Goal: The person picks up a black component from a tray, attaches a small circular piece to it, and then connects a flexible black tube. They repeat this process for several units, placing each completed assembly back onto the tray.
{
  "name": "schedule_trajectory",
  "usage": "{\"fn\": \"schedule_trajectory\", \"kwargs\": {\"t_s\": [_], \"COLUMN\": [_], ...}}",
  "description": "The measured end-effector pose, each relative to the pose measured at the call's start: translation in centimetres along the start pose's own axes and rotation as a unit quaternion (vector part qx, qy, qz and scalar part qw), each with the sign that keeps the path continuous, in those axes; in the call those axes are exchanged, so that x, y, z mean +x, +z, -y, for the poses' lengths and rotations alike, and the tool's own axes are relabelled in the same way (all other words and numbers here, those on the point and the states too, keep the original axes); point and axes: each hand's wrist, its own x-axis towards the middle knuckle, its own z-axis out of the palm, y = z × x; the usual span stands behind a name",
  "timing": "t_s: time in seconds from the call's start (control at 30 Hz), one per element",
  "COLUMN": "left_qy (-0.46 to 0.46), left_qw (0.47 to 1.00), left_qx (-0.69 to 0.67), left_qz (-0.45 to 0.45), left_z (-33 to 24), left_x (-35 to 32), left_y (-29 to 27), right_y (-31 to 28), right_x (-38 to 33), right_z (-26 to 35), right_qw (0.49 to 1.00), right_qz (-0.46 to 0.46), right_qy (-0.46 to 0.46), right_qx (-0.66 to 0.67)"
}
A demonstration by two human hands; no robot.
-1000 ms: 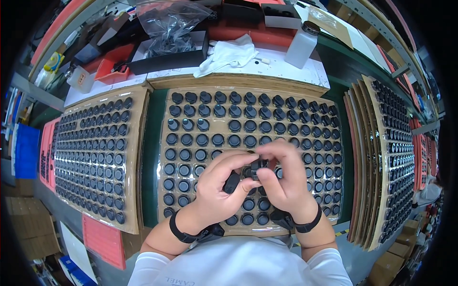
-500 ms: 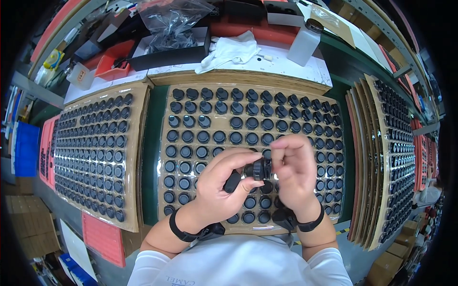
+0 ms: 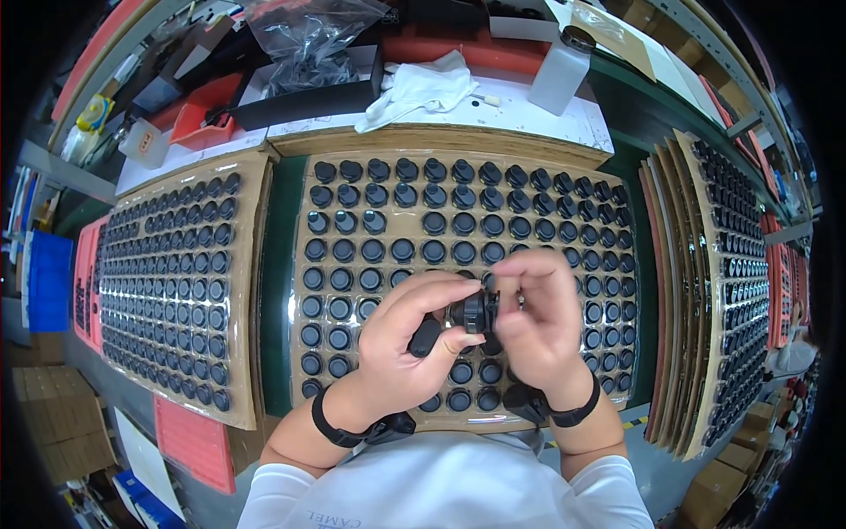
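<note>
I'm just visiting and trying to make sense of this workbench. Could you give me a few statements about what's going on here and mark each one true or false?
1. Both hands meet on one small black cylindrical part. True: the left hand and right hand pinch it between them.
2. The part is held above the middle tray of black parts. True.
3. The tray on the left holds no parts. False: it is filled with rows of black parts.
4. The wrists are bare. False: each carries a black wrist strap.
5. A white cloth lies beyond the middle tray. True.
</note>
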Motion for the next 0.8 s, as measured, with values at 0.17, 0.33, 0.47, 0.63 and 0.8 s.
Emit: {"fn": "schedule_trajectory", "kwargs": {"t_s": [0.17,0.33,0.47,0.63,0.8], "left_qy": [0.014,-0.009,-0.027,-0.076,-0.142], "left_qw": [1.0,0.999,0.998,0.991,0.965], "left_qx": [-0.002,-0.028,-0.044,-0.109,-0.209], "left_qz": [-0.001,-0.017,-0.038,-0.029,-0.064], "left_z": [0.5,0.2,0.3,0.5,0.6], "left_x": [0.0,0.1,0.0,0.1,0.5], "left_y": [-0.2,0.0,0.0,-0.3,0.6], "right_y": [0.0,-1.0,-1.2,-1.0,-1.7], "right_x": [0.7,0.7,1.1,2.0,3.0], "right_z": [1.0,0.1,0.7,1.8,1.4], "right_qw": [0.967,0.995,0.996,0.988,0.99], "right_qz": [-0.034,0.023,0.044,0.075,0.096], "right_qy": [0.141,0.031,-0.013,-0.053,0.003], "right_qx": [0.208,0.09,-0.071,-0.126,-0.099]}}
